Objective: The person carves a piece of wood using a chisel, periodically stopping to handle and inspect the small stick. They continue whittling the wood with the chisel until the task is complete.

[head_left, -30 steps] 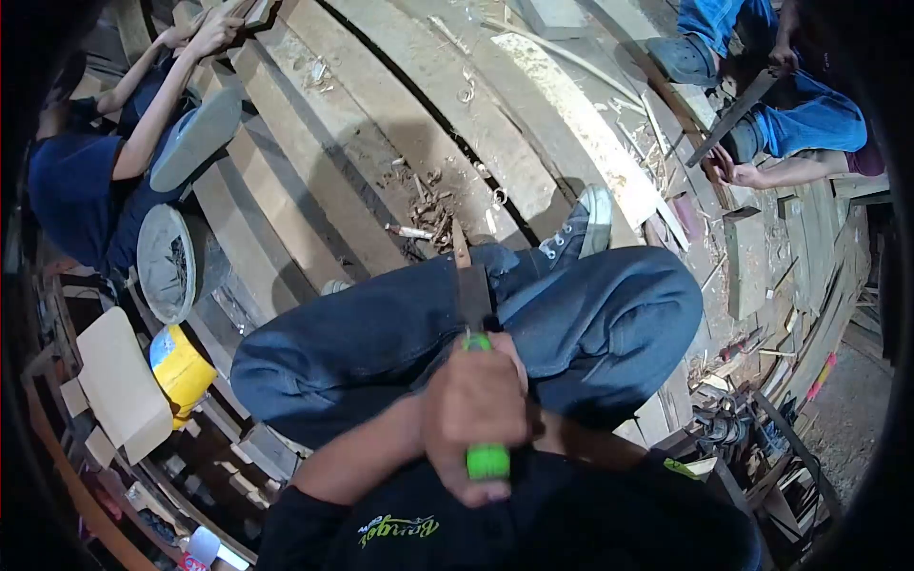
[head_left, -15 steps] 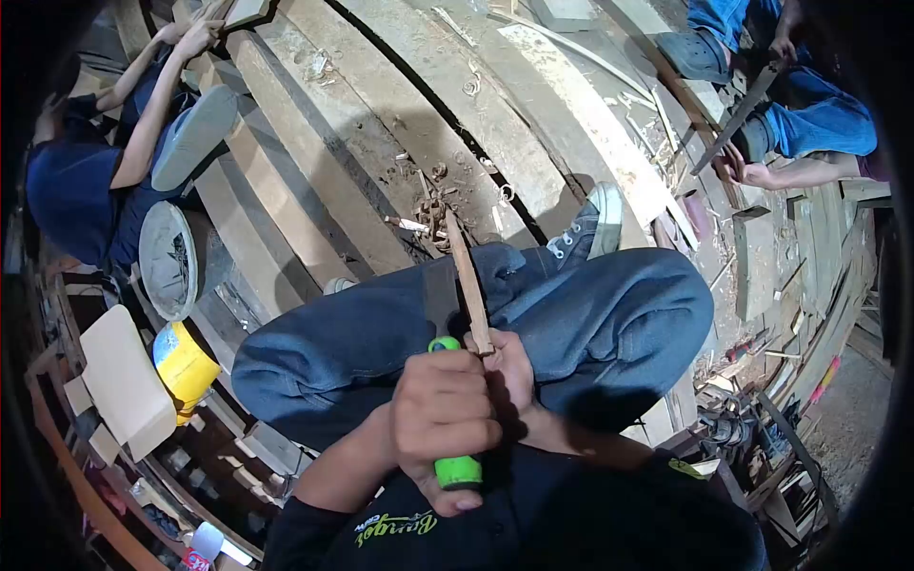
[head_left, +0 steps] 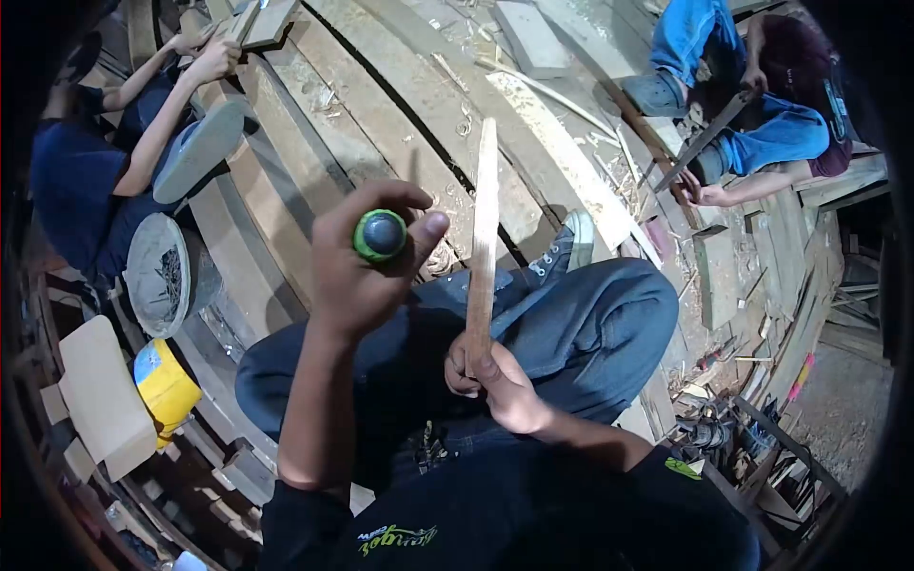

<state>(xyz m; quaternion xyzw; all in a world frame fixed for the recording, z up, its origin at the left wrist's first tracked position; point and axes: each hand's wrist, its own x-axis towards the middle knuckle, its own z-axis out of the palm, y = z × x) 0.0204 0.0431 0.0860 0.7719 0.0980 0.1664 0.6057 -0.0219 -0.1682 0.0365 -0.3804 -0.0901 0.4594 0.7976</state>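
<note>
The wooden stick (head_left: 484, 238) is a thin, flat, pale-brown strip, long and narrow, with a squared top end. It stands nearly upright in the head view, tilted slightly, its lower end pinched at the fingers above the lap. The green-handled tool (head_left: 381, 235) has a bright green grip with a dark rounded butt cap facing the camera; its working end is hidden behind the fist, raised left of the stick, apart from it.

Green-and-grey tool handle (head_left: 380, 235), pale tan wooden strip (head_left: 484, 233), blue jeans (head_left: 581, 328), yellow bucket (head_left: 164, 388).
</note>
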